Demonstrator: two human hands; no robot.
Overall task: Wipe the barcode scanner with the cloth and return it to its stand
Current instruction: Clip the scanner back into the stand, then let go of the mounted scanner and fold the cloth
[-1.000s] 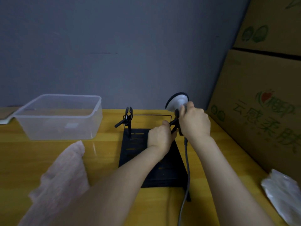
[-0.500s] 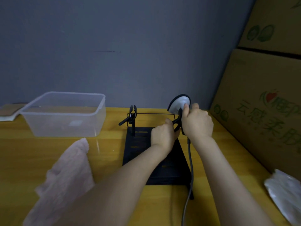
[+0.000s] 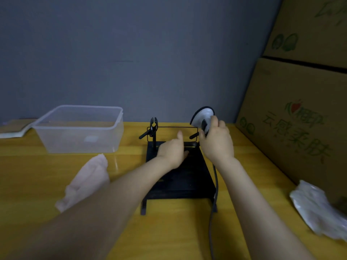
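While gripped, scanner [image 3: 203, 116] tops right fingers [image 3: 216, 121].

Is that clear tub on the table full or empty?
Empty: through the tub walls only the table shows; nothing lies inside.

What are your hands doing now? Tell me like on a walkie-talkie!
Right hand shut on scanner, at stand. Left hand open, on stand. Cloth lying left. Nothing blocking.
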